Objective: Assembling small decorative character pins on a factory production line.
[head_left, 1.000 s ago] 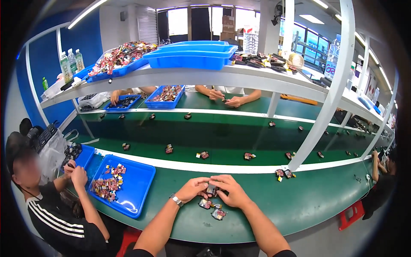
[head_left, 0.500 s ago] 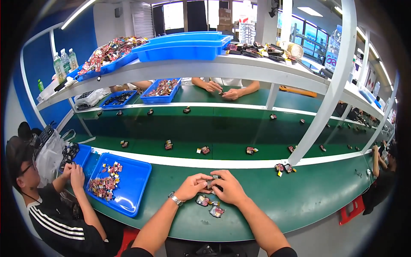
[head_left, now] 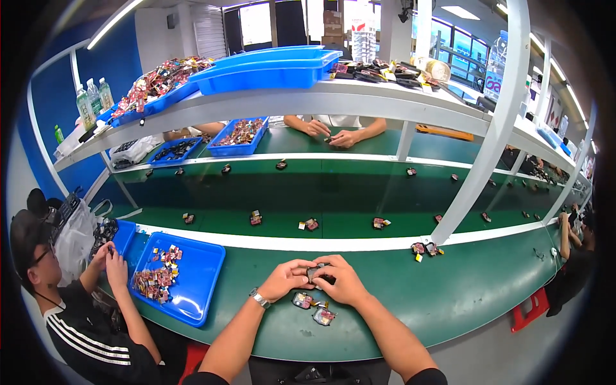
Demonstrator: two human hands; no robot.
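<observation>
Over the green worktop, my left hand [head_left: 287, 281] and my right hand [head_left: 341, 281] meet with bent fingers around a small dark-edged grey casing [head_left: 314, 274]. Both hands are closed on it, and the fingers cover much of its shape. Just below them on the worktop lie two small electronic assemblies with red boards: one [head_left: 302, 299] close under the hands, the other [head_left: 324, 316] a little nearer to me. A scrap of yellow and silver shows between the two.
Left stands a blue tray [head_left: 215, 282] holding red circuit boards, beside a seated co-worker [head_left: 83, 321]. Beyond a white rail [head_left: 269, 240], small assemblies lie spaced along a green belt [head_left: 282, 192]. A slanted white post [head_left: 478, 147] and a loaded shelf [head_left: 269, 102] rise ahead.
The grey casing has shifted in my fingers and now shows a dark rim. My hands stay close together in nearly the same place. The view has shifted slightly.
</observation>
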